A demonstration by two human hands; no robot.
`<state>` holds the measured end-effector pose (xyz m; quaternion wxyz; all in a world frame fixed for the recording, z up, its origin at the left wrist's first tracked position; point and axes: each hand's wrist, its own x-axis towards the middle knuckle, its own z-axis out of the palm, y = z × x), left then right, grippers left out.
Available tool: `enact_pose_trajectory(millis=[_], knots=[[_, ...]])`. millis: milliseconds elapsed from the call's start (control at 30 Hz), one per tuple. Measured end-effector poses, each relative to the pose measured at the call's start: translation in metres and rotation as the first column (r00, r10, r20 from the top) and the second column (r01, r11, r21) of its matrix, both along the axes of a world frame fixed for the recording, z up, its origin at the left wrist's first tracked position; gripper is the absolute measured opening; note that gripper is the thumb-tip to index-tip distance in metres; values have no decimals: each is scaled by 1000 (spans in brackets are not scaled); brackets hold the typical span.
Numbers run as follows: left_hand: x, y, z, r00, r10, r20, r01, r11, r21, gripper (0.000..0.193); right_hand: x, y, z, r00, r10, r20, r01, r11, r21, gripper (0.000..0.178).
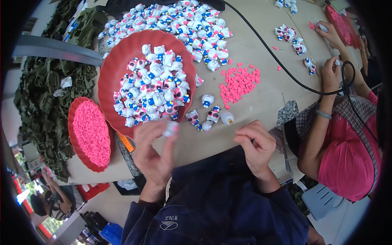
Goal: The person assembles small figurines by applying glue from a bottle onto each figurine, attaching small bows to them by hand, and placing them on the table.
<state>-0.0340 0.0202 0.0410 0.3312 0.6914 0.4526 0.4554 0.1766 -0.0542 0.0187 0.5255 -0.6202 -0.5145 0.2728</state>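
My left hand [153, 153], blurred by motion, pinches a small white figurine [170, 128] with a touch of pink, just over the near rim of a red scalloped bowl [105, 92]. Many white, blue and pink cat figurines [157, 87] fill that bowl. To the right my right hand [258, 143] has thumb and forefinger pressed together; whatever may be between them is too small to make out. Beyond it lie a small white bottle [227, 117] with a yellowish tip, a few loose figurines [213, 114], and a spread of small pink pieces [239, 83].
A big heap of figurines [204, 30] covers the far table. At left stands a red dish [107, 157] of pink pieces, near piled dark green parts [45, 106]. A black cable [265, 45] crosses at right, where a co-worker in pink [347, 151] handles similar figurines.
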Motion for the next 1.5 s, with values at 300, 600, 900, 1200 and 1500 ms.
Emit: enact_pose_trajectory(millis=[300, 600, 900, 1200, 1500], knots=[[21, -22, -10, 896, -64, -439, 50, 998, -43, 28, -6, 27, -11, 959, 36, 281, -54, 997, 57, 35], [29, -29, -27, 976, -105, -193, 64, 976, -209, 32, -5, -17, -6, 958, -18, -286, 20, 1000, 4, 37], [20, -29, -33, 806, -5, 592, 449, 657, -605, 31, 10, -8, 17, 984, 157, 82, -165, 981, 98, 38], [23, -28, -29, 812, -51, 582, 464, 662, -589, 31, 10, -9, 16, 982, 175, 69, -178, 983, 35, 38], [24, -30, -31, 807, -74, 586, 468, 685, -558, 31, 9, -8, 18, 981, 173, 85, -177, 983, 45, 36]])
